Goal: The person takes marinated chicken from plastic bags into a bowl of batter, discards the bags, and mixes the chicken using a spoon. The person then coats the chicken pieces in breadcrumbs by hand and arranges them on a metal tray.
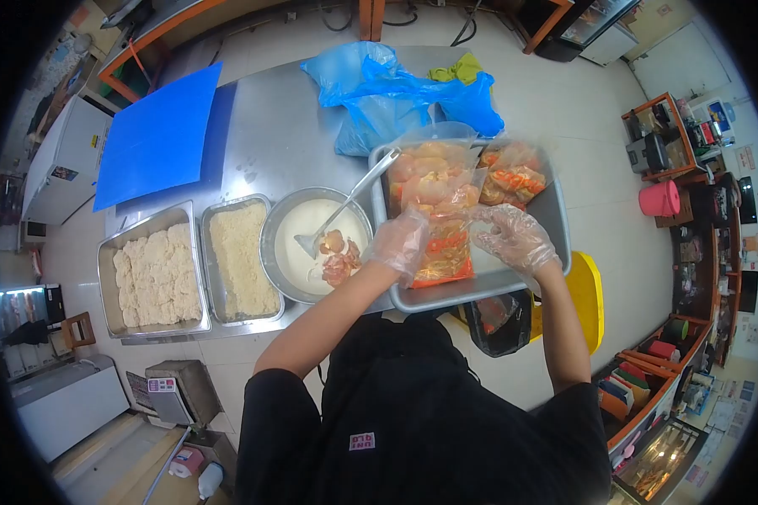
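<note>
A clear plastic bag of marinated meat (443,252) with orange print stands in the large grey tub (556,219), right in front of me. My left hand (402,241), in a clear plastic glove, is closed on the bag's left side. Gloved the same way, my right hand (516,239) pinches the bag's upper right edge with curled fingers. More filled bags (512,175) lie in the back of the tub. Beside my left wrist is a round bowl of white batter (299,210); raw meat pieces (340,263) and a ladle (358,189) rest in it.
Left of the bowl stand a metal tray of breading (242,257) and another of coated pieces (158,273). A blue board (160,139) and blue plastic bags (379,97) lie on the steel table (265,118). Below the tub are a black bin (501,324) and a yellow container (588,299).
</note>
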`<state>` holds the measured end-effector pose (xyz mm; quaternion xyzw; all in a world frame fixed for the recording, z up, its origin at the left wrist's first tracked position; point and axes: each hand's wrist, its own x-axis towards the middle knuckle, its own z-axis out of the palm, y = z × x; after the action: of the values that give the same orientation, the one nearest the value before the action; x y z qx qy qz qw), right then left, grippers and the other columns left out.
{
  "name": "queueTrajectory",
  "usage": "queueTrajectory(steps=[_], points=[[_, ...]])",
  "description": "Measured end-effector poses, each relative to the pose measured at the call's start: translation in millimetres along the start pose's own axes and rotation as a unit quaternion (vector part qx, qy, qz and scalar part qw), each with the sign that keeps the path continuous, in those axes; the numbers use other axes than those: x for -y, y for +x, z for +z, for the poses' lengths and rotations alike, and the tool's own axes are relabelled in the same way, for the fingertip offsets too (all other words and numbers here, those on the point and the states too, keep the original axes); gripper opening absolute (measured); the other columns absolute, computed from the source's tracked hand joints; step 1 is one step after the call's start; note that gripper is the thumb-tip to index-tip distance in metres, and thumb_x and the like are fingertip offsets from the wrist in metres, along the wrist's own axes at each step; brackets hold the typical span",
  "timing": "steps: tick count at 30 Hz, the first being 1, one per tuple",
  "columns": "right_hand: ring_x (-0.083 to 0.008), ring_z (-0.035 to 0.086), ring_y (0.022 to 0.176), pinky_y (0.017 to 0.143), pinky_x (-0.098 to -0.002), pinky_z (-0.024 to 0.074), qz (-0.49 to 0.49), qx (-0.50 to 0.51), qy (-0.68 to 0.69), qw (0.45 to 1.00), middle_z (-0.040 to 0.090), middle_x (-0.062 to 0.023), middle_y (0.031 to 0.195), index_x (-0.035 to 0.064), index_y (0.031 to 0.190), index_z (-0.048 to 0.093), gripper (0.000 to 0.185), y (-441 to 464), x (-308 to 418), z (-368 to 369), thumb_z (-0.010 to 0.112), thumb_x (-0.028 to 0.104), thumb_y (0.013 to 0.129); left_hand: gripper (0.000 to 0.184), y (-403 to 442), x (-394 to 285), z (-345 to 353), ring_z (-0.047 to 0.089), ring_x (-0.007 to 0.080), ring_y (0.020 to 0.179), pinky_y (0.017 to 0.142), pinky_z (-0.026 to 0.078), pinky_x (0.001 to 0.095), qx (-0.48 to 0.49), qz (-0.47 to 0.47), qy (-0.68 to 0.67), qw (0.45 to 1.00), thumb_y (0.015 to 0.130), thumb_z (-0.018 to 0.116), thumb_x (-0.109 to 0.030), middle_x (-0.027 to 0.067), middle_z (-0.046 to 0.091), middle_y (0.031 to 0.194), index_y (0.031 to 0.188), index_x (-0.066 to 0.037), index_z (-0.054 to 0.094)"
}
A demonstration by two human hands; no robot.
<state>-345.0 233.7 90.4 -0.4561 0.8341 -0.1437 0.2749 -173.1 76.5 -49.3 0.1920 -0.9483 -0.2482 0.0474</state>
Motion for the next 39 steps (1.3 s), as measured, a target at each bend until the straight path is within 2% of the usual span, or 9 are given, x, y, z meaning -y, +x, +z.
queueTrajectory(steps=[1, 6, 11, 17, 23, 29, 32, 35, 39], points=[[-0.0279, 0.066, 0.109, 0.095, -0.0397, 0.0533, 0.016, 0.005, 0.022, 1.0, 0.067, -0.0119, 0.124, 0.0162, 0.128, 0.07, 0.042, -3, 2, -4, 0.074, 0.036, 0.091, 0.019, -1, 2, 3, 0.074, 0.0375, 0.091, 0.073, 0.06, 0.044, -0.052, 0.01, -0.017, 0.998, 0.08, 0.075, -0.012, 0.0226, 0.071, 0.097, 0.096, -0.003, 0.07], [-0.0251, 0.067, 0.097, 0.088, -0.0381, 0.0548, 0.033, -0.031, -0.005, 0.999, 0.067, -0.0128, 0.11, 0.011, 0.124, 0.071, 0.037, -17, -11, 4, 0.077, 0.027, 0.09, 0.016, 5, -12, -14, 0.073, 0.0398, 0.084, 0.071, 0.059, 0.0489, 0.06, 0.007, 0.024, 0.998, 0.088, 0.062, -0.013, 0.0219, 0.07, 0.089, 0.096, -0.001, 0.069], [-0.0231, 0.067, 0.095, 0.088, -0.0372, 0.0547, 0.081, -0.043, 0.08, 0.993, 0.067, -0.0115, 0.11, 0.0112, 0.123, 0.072, 0.038, -32, -3, 7, 0.078, 0.028, 0.089, 0.017, 2, -8, -14, 0.073, 0.0399, 0.084, 0.071, 0.059, 0.0493, 0.037, 0.032, 0.007, 0.999, 0.088, 0.063, -0.014, 0.0219, 0.069, 0.089, 0.095, -0.001, 0.069], [-0.0306, 0.065, 0.112, 0.101, -0.0406, 0.0496, -0.003, -0.006, -0.065, 0.998, 0.068, -0.0133, 0.124, 0.017, 0.124, 0.072, 0.034, -22, 8, 5, 0.068, 0.034, 0.094, 0.014, -24, -20, -10, 0.073, 0.0384, 0.083, 0.07, 0.059, 0.0496, 0.022, 0.055, -0.056, 0.997, 0.092, 0.061, -0.018, 0.0196, 0.07, 0.091, 0.095, -0.007, 0.069], [-0.0359, 0.067, 0.104, 0.095, -0.0457, 0.051, -0.107, 0.077, -0.01, 0.991, 0.073, -0.0169, 0.106, 0.0088, 0.102, 0.076, 0.025, 30, 13, 50, 0.063, 0.029, 0.094, 0.015, -40, -19, 12, 0.072, 0.0367, 0.086, 0.072, 0.059, 0.0488, 0.04, 0.03, -0.06, 0.997, 0.092, 0.06, -0.017, 0.0199, 0.069, 0.093, 0.099, -0.007, 0.069], [-0.0394, 0.066, 0.107, 0.093, -0.0488, 0.0516, -0.032, 0.185, -0.161, 0.969, 0.071, -0.0207, 0.109, 0.0062, 0.104, 0.075, 0.026, 72, 22, 87, 0.062, 0.025, 0.092, 0.016, -51, -14, 8, 0.071, 0.0363, 0.082, 0.071, 0.058, 0.0479, -0.018, 0.077, -0.114, 0.99, 0.088, 0.062, -0.013, 0.0191, 0.068, 0.091, 0.098, -0.004, 0.069], [-0.0404, 0.065, 0.108, 0.097, -0.0472, 0.0498, 0.019, 0.105, -0.178, 0.978, 0.069, -0.0211, 0.114, 0.0044, 0.105, 0.071, 0.027, 61, 31, 99, 0.065, 0.028, 0.093, 0.015, -53, -16, 11, 0.071, 0.0373, 0.081, 0.07, 0.059, 0.0482, -0.029, 0.082, -0.114, 0.99, 0.088, 0.06, -0.012, 0.0186, 0.068, 0.089, 0.098, -0.004, 0.068], [-0.0406, 0.065, 0.111, 0.097, -0.0472, 0.0517, 0.119, 0.134, -0.195, 0.964, 0.068, -0.0224, 0.12, 0.0065, 0.114, 0.072, 0.032, 51, 50, 93, 0.067, 0.024, 0.088, 0.016, -63, -19, 13, 0.071, 0.0394, 0.082, 0.069, 0.059, 0.0492, -0.034, 0.081, -0.145, 0.986, 0.092, 0.056, -0.009, 0.0189, 0.069, 0.09, 0.102, -0.003, 0.066], [-0.0399, 0.065, 0.115, 0.099, -0.0459, 0.0518, 0.036, 0.117, -0.178, 0.976, 0.068, -0.0217, 0.123, 0.006, 0.113, 0.072, 0.029, 49, 47, 92, 0.066, 0.02, 0.089, 0.019, -71, -19, 13, 0.071, 0.0392, 0.084, 0.072, 0.059, 0.049, -0.029, 0.107, -0.171, 0.979, 0.091, 0.055, -0.007, 0.0201, 0.068, 0.093, 0.107, -0.003, 0.065]])
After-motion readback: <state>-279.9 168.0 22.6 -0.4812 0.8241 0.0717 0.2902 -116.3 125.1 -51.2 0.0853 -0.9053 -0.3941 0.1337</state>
